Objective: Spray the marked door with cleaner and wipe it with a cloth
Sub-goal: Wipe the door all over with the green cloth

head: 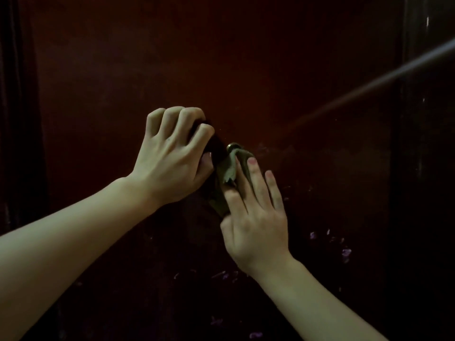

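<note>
Dim light covers a dark red-brown door that fills the view from edge to edge, with a darker frame strip running down at three o'clock and another dark band at nine o'clock. Pale purplish marks speckle the lower part of the door, toward four and six o'clock from my hands.

My left hand comes in from eight o'clock and sits at the middle of the door, its fingers curled tight around something dark there; I cannot tell what it is, only that the thumb wraps under it.

My right hand reaches up from five o'clock, just beside the left one. Its fingers lie long and nearly straight, pressing an olive-green cloth flat against the door. Bunched and creased, the cloth pokes out between my two hands, and its top edge drapes over a small brass-coloured round fitting at twelve o'clock from my right fingertips.

A thin pale streak slants across the door from the upper right down toward the middle.
</note>
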`<state>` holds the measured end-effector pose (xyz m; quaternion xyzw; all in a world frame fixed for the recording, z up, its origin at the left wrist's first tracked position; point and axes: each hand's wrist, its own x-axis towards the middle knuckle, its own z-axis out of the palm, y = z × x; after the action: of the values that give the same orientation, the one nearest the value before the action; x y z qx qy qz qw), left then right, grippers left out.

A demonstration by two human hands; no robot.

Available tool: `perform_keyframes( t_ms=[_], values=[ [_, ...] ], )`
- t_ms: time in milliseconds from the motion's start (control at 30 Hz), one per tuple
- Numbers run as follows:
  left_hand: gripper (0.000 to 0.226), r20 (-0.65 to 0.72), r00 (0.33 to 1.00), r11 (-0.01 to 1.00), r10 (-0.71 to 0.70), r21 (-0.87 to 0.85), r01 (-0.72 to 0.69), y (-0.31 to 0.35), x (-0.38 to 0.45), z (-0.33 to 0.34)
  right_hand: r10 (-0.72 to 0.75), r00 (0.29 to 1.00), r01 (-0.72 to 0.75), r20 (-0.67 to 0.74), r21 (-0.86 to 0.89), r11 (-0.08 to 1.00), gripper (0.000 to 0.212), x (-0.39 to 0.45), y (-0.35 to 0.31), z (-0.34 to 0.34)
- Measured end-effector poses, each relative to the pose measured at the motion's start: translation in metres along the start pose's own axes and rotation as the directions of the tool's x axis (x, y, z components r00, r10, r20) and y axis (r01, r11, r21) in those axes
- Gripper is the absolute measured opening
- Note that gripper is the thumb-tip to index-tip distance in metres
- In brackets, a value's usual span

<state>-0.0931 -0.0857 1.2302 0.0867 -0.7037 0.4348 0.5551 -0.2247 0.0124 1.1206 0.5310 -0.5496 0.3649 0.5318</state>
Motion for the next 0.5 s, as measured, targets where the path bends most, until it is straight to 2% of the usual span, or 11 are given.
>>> perform_keyframes(
  t_ms=[167,267,400,500],
  values=[
    [0.027,-0.052,0.999,1.0,-0.012,0.014,0.012,0.011,0.014,0.007,0.045,0.997,-0.044,-0.065,0.023,0.999,0.041,0.04,0.018,-0.01],
    [0.026,-0.052,0.999,1.0,-0.002,0.005,0.002,0.017,0.02,0.009,0.078,0.995,-0.076,-0.063,0.027,0.997,0.041,0.026,0.02,-0.009],
    [0.026,-0.05,0.999,1.0,-0.017,0.008,0.017,0.024,0.023,0.01,0.008,1.0,-0.008,-0.004,0.03,1.0,0.04,-0.016,0.021,-0.007],
    [0.026,-0.047,0.999,1.0,-0.011,0.006,0.011,0.031,0.027,0.01,0.019,1.0,-0.019,-0.013,0.01,1.0,0.043,0.006,0.039,-0.015]
  ],
)
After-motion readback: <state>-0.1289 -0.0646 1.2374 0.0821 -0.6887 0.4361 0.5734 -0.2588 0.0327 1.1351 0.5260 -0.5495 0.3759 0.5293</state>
